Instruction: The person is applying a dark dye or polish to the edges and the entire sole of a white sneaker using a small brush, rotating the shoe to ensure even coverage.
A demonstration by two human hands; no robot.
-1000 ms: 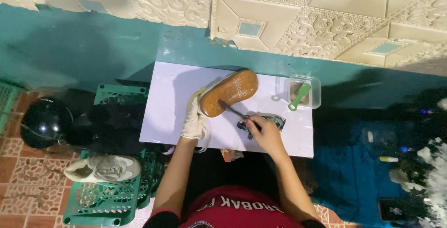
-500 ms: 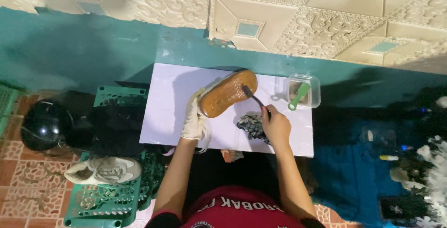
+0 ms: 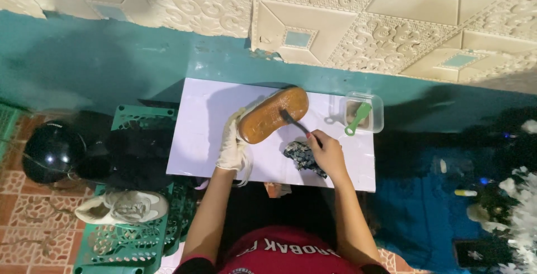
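The gloved left hand (image 3: 230, 146) keeps its grip on the shoe (image 3: 272, 115), sole up above the desk (image 3: 196, 139); the right hand (image 3: 327, 153) clenches a brush (image 3: 293, 122) whose tip touches the sole. The shoe's upper is hidden; a dark cloth (image 3: 300, 154) lies half under the right hand.

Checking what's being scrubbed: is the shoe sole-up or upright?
Sole-up: the shoe's tan sole faces the camera, brush on it.

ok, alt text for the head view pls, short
Seen from above, a gloved left hand holds a shoe sole-up on a white board while the right hand presses a dark brush to the sole. A patterned cloth and a clear tub sit nearby.
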